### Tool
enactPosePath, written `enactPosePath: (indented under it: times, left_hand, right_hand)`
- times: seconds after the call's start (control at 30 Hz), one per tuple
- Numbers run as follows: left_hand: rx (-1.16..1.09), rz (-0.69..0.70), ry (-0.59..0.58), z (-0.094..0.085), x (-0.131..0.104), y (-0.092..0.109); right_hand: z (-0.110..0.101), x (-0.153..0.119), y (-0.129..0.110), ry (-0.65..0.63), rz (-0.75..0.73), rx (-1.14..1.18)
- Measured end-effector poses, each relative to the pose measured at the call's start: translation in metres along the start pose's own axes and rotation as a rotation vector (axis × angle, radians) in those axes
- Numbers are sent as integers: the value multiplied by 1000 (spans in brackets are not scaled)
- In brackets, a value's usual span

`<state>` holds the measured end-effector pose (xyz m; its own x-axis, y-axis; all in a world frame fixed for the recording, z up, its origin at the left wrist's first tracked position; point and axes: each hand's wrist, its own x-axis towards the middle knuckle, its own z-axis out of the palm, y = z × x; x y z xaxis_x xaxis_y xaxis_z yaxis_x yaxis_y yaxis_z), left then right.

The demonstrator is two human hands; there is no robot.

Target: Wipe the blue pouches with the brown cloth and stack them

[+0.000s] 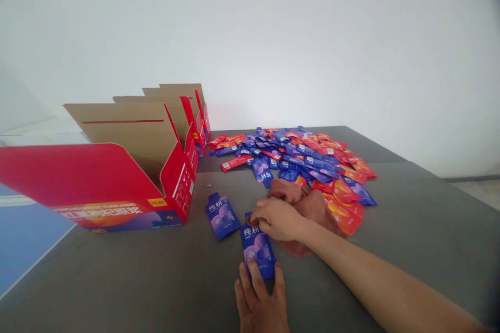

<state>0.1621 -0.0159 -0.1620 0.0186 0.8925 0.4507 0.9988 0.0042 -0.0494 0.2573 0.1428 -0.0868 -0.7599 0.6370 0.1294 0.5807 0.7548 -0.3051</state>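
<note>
head view | from: wearer's head, above table (410, 213) | faces: forward and down, across to wall (273, 36) | range: left hand (262, 302) close at bottom edge, right hand (283, 218) just beyond, pouches (289, 152) farther, wall farthest

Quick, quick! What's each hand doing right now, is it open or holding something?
Left hand: open, spread at the near end of a blue pouch.
Right hand: closed on a brown cloth, at the pouch's far end.

Boxes (180, 182) stand, seemingly aligned, left of pouches (289, 149).
</note>
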Motion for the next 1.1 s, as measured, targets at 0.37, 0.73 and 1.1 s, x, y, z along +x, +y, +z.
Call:
enactPosePath:
  times: [0.37,0.73,1.1]
  left_hand:
    - [-41,-11,-19,-6,1,1]
    - [-57,-32,25,-8,4,2]
    - [7,20,-4,-3,0,0]
  right_hand:
    - [2,-17,-22,-102,-198,158]
    - [-1,-14,0,37,-80,75]
    - [0,0,5,-14,38,11]
